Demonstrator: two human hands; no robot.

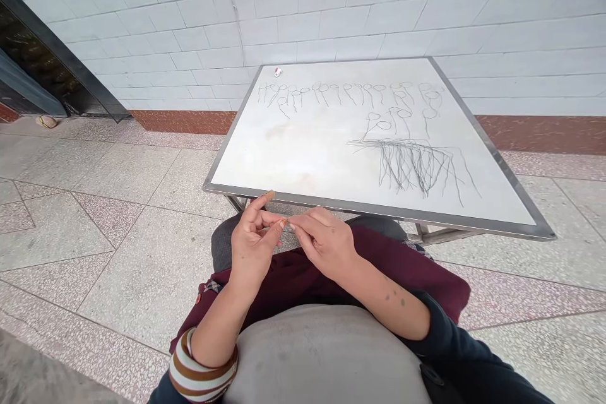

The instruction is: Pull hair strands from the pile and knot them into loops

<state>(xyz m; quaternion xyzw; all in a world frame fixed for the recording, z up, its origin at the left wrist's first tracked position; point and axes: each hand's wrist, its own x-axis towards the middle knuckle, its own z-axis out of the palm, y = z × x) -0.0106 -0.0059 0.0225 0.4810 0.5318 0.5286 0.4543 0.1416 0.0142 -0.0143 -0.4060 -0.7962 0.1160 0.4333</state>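
I had both bare hands in view just off the near edge of the white-topped table (293, 154), above the maroon cloth (379, 252). The left hand (253, 237) and the right hand (326, 240) were each pinched narrow, their fingertips meeting; the spot was too small for me to tell whether a strand lay between them. On the tabletop, I saw dark looped strands (348, 89) in a row along the far side, a few more toward the right, and a loose bundle of straighter strands (419, 167) at near right. A small red-and-white object (278, 72) sat at far left.
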